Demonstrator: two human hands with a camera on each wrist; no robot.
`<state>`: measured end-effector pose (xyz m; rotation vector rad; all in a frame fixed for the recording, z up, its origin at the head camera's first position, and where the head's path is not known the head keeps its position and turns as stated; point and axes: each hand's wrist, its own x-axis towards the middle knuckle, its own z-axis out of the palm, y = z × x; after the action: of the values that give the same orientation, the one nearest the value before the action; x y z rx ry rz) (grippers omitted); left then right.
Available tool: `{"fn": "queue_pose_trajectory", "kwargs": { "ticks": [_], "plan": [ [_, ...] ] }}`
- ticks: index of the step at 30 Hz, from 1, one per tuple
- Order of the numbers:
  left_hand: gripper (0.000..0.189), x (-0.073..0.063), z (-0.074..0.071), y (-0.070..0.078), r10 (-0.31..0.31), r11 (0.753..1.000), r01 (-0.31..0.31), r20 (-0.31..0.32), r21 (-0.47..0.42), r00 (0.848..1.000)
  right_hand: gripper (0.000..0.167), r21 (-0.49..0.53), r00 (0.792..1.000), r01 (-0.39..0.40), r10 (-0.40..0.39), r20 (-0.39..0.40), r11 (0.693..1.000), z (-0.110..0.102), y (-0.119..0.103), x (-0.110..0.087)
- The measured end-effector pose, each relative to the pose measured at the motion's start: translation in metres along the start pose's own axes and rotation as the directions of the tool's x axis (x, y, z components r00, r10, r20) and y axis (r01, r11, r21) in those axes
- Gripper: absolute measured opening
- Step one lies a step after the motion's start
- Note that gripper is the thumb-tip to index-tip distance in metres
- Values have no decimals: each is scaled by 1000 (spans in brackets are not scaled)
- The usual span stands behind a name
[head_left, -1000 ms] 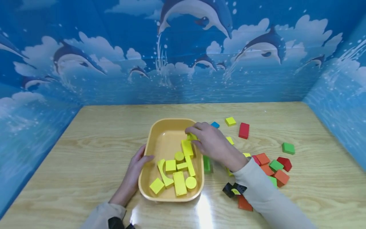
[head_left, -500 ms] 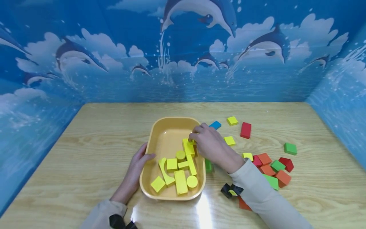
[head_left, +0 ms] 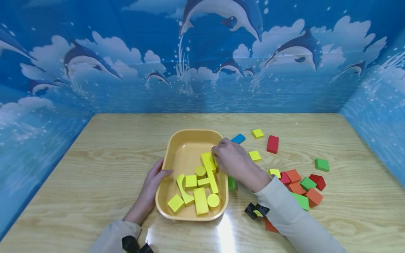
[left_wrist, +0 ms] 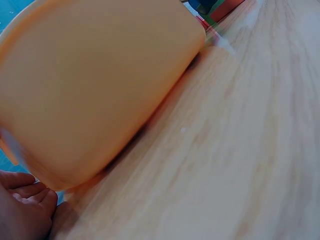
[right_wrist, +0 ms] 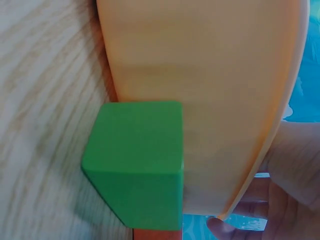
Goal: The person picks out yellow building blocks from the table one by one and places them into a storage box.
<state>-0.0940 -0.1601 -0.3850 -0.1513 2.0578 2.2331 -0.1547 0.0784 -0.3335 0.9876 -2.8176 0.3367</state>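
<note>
A tan plastic tray [head_left: 172, 151] holds several yellow blocks, among them a rectangular block [head_left: 200, 201], a cylinder [head_left: 213, 201] and an arch [head_left: 183, 191]. My left hand [head_left: 151, 188] grips the tray's left side, thumb over the rim and fingers outside; the left wrist view shows these fingers by the outer wall. Over the right rim reaches my right hand [head_left: 232, 160], its curled fingers down inside, pinching a yellow block [head_left: 216, 162] mostly hidden beneath them. In the right wrist view, a green block [right_wrist: 135, 160] stands beside the tray's outer wall.
Right of the tray lie loose blocks: a blue one [head_left: 238, 138], a red one [head_left: 272, 144], yellow ones [head_left: 254, 156] and a lone green one [head_left: 322, 164]. A mixed cluster of orange [head_left: 314, 197], red and green blocks sits near the right sleeve. A dolphin-print backdrop [head_left: 202, 95] encloses the table.
My right hand has drawn slightly back toward the tray's right wall, and the yellow block in its fingers has sunk lower beside the others. My left hand keeps its grip on the tray.
</note>
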Motion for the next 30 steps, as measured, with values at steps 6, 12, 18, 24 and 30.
{"fn": "queue_pose_trajectory", "kwargs": {
  "ticks": [6, 12, 18, 24, 30],
  "plan": [
    [58, 0, 0, 1, 1, 1000, -2, 4, 6, 1000, 15, 8, 1000, -9, 9, 18, 1000, 0, 0, 0],
    [58, -1, 0, 1, -4, 1000, 4, 4, 23, 1000, 15, 28, 1000, 9, -9, 12, 1000, 1, 0, 0],
    [58, -1, 0, 1, -8, 1000, 8, 5, 20, 1000, 15, 53, 997, -1, -3, 72, 999, 2, -1, 0],
    [57, -1, -1, 1, -4, 1000, 4, 1, 21, 1000, 14, 60, 993, -31, 23, 118, 998, 2, -3, 0],
    [57, 0, 0, 0, -3, 1000, 3, 0, 17, 1000, 30, 85, 993, -10, 0, 116, 996, 3, -2, -1]
  ]
}}
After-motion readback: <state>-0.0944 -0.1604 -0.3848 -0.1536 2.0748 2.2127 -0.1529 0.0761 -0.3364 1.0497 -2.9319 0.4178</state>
